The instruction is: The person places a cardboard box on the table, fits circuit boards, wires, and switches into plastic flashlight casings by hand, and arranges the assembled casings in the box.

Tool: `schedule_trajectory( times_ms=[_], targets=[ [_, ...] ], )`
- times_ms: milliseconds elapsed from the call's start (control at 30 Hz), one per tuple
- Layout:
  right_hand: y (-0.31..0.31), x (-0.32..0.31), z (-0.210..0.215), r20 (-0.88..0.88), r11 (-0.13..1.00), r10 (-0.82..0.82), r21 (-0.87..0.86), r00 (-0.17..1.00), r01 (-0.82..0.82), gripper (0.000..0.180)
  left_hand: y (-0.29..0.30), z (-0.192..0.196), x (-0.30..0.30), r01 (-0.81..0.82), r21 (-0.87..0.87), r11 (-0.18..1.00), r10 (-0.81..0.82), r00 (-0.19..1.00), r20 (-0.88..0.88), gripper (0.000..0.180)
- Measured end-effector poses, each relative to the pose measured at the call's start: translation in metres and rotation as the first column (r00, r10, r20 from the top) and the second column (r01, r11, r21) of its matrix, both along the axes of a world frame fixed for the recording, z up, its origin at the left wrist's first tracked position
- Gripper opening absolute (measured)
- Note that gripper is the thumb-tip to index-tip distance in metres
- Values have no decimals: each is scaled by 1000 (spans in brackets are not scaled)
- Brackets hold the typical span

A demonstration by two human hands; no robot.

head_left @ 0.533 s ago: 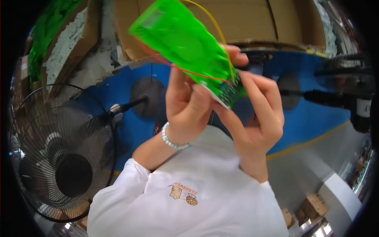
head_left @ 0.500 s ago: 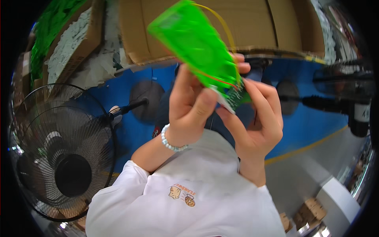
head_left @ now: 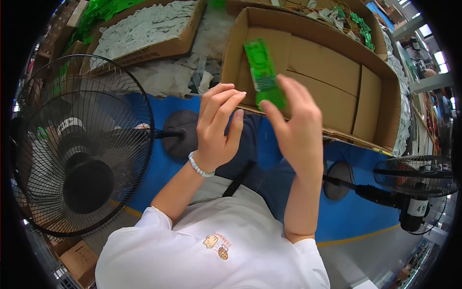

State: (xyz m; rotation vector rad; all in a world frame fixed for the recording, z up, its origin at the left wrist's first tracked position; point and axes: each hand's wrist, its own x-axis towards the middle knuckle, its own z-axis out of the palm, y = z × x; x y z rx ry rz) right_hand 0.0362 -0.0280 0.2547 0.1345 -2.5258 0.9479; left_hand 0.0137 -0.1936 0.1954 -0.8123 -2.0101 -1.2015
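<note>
A bright green plastic housing (head_left: 260, 60), long and narrow, carries a small green circuit board (head_left: 264, 82) around its middle. My right hand (head_left: 299, 113) grips its near end between thumb and fingers, over the near left part of a shallow cardboard box (head_left: 327, 74). Motion slightly blurs both the hand and the housing. To the left, my left hand (head_left: 219, 118) is raised apart from the housing, its fingers bent and nothing in them. A beaded bracelet (head_left: 199, 165) circles that wrist.
Behind, another box (head_left: 308, 9) holds green parts and wires. At the far left, a box of white pieces (head_left: 144, 31) stands near a green heap (head_left: 103, 19). A large black fan (head_left: 86, 149) is close on my left; a smaller fan (head_left: 414, 180) stands right.
My left hand has let go of the green housing and drawn away. My right hand has carried it forward over the cardboard box. The view has shifted, showing more of the boxes.
</note>
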Motion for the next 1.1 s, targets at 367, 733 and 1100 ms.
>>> schedule_trajectory(
  times_ms=[367, 733, 1100],
  targets=[
    [28, 17, 23, 128, 974, -116, 207, 985, 88, 35, 8, 18, -28, 50, -399, 916, -80, 995, -60, 34],
    [12, -2, 18, 209, 953, 167, 215, 964, -212, 29, 6, 25, -29, -57, -595, 802, 51, 998, -27, 50],
    [73, 2, -16, 165, 909, -259, 374, 952, 183, 21, -5, 46, -39, -64, -535, 843, 35, 997, -65, 44]
  ],
)
